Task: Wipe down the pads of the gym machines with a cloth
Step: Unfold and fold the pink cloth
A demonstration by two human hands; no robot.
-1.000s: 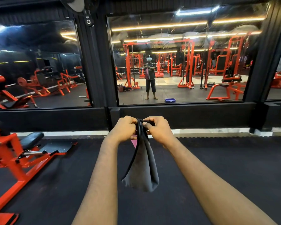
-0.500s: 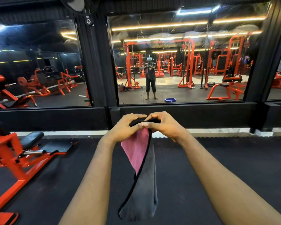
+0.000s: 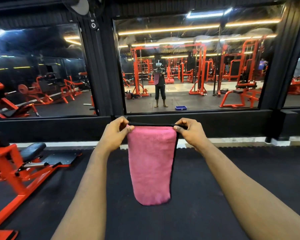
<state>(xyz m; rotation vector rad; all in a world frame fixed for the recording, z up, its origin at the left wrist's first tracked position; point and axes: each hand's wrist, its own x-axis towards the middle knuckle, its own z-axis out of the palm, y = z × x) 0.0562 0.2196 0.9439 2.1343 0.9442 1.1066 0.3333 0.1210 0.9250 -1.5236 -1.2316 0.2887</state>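
- Cloth (image 3: 150, 163), bunched a moment ago, now hangs spread flat in the centre, pink side facing.
- Left hand (image 3: 113, 134) pinches its top-left corner, right hand (image 3: 191, 133) the top-right, now wider apart.
- Red machine (image 3: 9, 167) near left; open floor (image 3: 249, 179) to the right.

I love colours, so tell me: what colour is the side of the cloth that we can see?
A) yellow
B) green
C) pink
C: the cloth, pinched at its top edge by the left hand and the right hand, shows a pink face.
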